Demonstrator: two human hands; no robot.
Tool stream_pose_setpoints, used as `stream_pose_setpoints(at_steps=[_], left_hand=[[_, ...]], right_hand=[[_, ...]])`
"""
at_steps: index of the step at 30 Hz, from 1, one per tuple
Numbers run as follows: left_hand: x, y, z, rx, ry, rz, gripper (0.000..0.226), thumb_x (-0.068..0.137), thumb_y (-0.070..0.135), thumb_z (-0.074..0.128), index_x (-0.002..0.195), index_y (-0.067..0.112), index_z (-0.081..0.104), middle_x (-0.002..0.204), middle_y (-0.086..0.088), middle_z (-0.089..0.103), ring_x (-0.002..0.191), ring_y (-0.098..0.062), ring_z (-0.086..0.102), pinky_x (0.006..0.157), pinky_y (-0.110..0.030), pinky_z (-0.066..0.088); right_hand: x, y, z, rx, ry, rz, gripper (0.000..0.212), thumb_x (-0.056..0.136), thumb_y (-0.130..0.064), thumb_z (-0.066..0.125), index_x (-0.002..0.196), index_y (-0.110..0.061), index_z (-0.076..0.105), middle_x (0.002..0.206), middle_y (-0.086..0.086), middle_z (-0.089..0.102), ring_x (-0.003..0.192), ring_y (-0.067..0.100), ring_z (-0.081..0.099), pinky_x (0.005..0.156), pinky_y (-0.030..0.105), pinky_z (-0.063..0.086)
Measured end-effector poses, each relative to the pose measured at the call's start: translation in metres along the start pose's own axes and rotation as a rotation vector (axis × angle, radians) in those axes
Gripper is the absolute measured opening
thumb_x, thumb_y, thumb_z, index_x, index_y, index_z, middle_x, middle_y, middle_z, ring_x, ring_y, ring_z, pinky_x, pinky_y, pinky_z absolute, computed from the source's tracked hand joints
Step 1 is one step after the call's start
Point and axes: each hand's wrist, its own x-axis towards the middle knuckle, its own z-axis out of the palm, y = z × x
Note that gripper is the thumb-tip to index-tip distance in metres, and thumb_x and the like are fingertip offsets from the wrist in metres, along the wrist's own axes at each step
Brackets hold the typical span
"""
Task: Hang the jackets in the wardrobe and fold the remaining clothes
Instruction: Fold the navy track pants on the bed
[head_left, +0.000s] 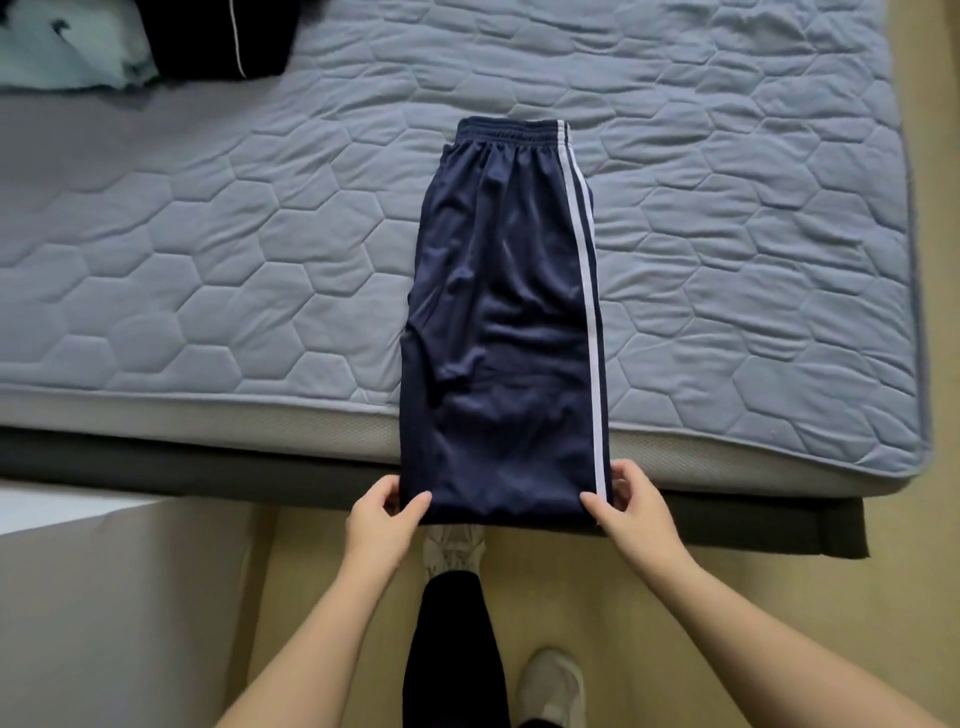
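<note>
Light soft and diffuse, moderately dim, cool cast. Broad faint shadow across the mattress (78, 156) at upper left. Dull sheen on the navy track pants (498, 291). Wide-angle bowing along mattress edges. Detail slightly soft throughout.

Forearms (322, 623) bare; blk trousers (454, 639); lt grey lace-up sneakers (553, 686).

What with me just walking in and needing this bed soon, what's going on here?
A person is folding navy blue track trousers with white side stripes, laid lengthwise on the grey-blue quilted mattress. The left hand and right hand each pinch a corner of the near end, which hangs over the bed's edge. A pale green garment and a black garment with white piping lie at the far left.
</note>
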Motion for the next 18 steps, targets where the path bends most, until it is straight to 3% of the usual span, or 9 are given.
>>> stream_pose_setpoints(at_steps=[5, 10, 14, 16, 18], left_hand=[[-0.011, -0.006, -0.001, 0.040, -0.007, 0.073, 0.012, 0.080, 0.017, 0.073, 0.078, 0.025, 0.065, 0.079, 0.002, 0.070, 0.081, -0.019, 0.064, 0.075, -0.029, 0.049], [-0.010, -0.009, 0.000, -0.025, -0.021, 0.065, 0.029, 0.076, 0.022, 0.078, 0.092, 0.030, 0.055, 0.087, 0.004, 0.069, 0.086, -0.014, 0.064, 0.082, -0.032, 0.049], [-0.007, -0.008, 0.005, -0.080, -0.034, 0.011, 0.031, 0.079, 0.022, 0.076, 0.100, 0.023, 0.053, 0.088, -0.001, 0.069, 0.084, -0.017, 0.062, 0.078, -0.026, 0.047], [-0.005, -0.007, 0.008, -0.068, -0.055, 0.025, 0.013, 0.083, 0.018, 0.072, 0.092, 0.018, 0.063, 0.086, -0.002, 0.070, 0.081, -0.015, 0.060, 0.071, -0.021, 0.045], [-0.002, -0.014, 0.009, -0.020, -0.054, 0.013, 0.004, 0.085, 0.020, 0.070, 0.083, 0.017, 0.068, 0.086, -0.009, 0.071, 0.078, -0.016, 0.058, 0.069, -0.026, 0.043]], right_hand=[[-0.011, 0.007, -0.005, -0.087, -0.015, -0.043, 0.006, 0.083, -0.019, 0.071, 0.082, -0.020, 0.065, 0.083, -0.006, 0.069, 0.083, 0.013, 0.062, 0.077, 0.029, 0.047], [-0.008, 0.013, -0.006, -0.112, -0.112, -0.004, 0.008, 0.083, -0.024, 0.071, 0.089, -0.018, 0.069, 0.103, -0.008, 0.057, 0.094, 0.005, 0.056, 0.075, 0.011, 0.040], [-0.004, 0.020, -0.002, -0.180, -0.083, 0.007, 0.017, 0.085, -0.027, 0.069, 0.089, -0.011, 0.071, 0.105, -0.004, 0.045, 0.087, 0.008, 0.051, 0.072, 0.015, 0.038], [-0.005, 0.021, -0.002, -0.119, -0.131, 0.039, 0.020, 0.088, -0.025, 0.065, 0.090, -0.005, 0.070, 0.092, 0.000, 0.047, 0.070, 0.013, 0.052, 0.060, 0.022, 0.043], [-0.008, 0.026, -0.001, -0.058, -0.146, 0.077, 0.020, 0.090, -0.023, 0.063, 0.090, -0.003, 0.068, 0.074, -0.004, 0.048, 0.065, 0.015, 0.047, 0.060, 0.030, 0.041]])
